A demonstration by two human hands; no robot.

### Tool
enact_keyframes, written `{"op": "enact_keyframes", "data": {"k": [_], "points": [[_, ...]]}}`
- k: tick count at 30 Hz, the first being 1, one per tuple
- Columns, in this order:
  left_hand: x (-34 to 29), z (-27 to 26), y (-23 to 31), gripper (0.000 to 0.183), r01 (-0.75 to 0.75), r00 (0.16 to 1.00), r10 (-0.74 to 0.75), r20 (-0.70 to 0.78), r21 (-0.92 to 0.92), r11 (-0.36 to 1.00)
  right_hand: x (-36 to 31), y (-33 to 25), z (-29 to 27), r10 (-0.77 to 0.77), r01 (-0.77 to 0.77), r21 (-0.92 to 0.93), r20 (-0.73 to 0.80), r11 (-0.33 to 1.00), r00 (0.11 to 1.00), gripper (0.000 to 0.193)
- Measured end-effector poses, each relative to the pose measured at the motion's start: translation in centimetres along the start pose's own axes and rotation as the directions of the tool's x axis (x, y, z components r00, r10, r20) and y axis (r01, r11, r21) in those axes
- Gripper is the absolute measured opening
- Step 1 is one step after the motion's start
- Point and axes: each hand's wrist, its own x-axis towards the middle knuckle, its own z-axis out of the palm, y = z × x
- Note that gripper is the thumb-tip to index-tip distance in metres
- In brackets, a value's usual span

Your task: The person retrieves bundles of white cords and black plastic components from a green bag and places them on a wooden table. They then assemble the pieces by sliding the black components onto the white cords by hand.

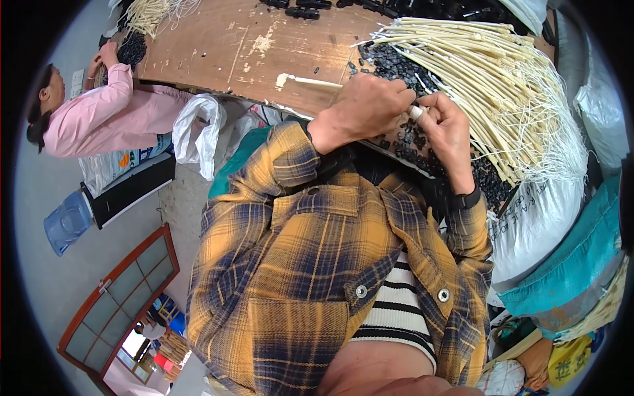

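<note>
My left hand (370,109) is closed above the table's near edge. A thin cream stick (317,82) with a white tip sticks out of its left side, gripped in the fist. Close beside it, almost touching, my right hand (449,129) is pinched; whatever lies between its fingertips is too small to tell. A white wrap (415,112) shows at the right hand's fingers. Under and behind both hands spreads a heap of small black plastic pieces (396,63). To the right lies a big bundle of cream sticks (475,72) with white strings (555,145) trailing from their ends.
The worn brown wooden table (198,53) stretches away to the left. Larger black parts (304,12) lie along its far side. A person in pink (99,112) works at the far left, beside a white sack (198,132). White and teal sacks (561,264) crowd the right.
</note>
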Motion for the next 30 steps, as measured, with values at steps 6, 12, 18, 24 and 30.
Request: {"op": "enact_keyframes", "data": {"k": [6,12,18,24,30], "points": [[-2.1,-0.8,-2.3,0.018,0.179,0.98,-0.19,-0.058,-0.165,0.97,-0.5,-2.7,0.8,-0.642,0.496,-0.46,-0.244,0.737,0.727,0.025],[-7.2,-5.1,-12.0,0.024,0.708,0.683,-0.633,-0.364,0.121,0.695,-2.2,-4.1,-2.4,-0.447,0.437,-0.338,0.052,0.834,0.893,0.012],[-11.6,-6.0,-21.3,0.034,0.894,0.436,-0.867,-0.239,0.005,0.448,-3.4,-10.7,-3.5,-0.955,0.242,0.957,0.088,0.16,0.285,0.035],[-7.2,-5.7,-17.6,0.047,0.617,0.764,-0.474,-0.436,0.28,0.736,-5.3,-14.0,-3.6,-0.936,-0.034,0.999,0.038,0.028,0.349,0.03],[-1.6,-3.7,-16.8,0.05,0.685,0.715,-0.698,-0.05,0.252,0.684,-7.7,-12.1,-3.6,-0.948,-0.163,0.986,0.03,-0.023,0.318,0.031]]}}
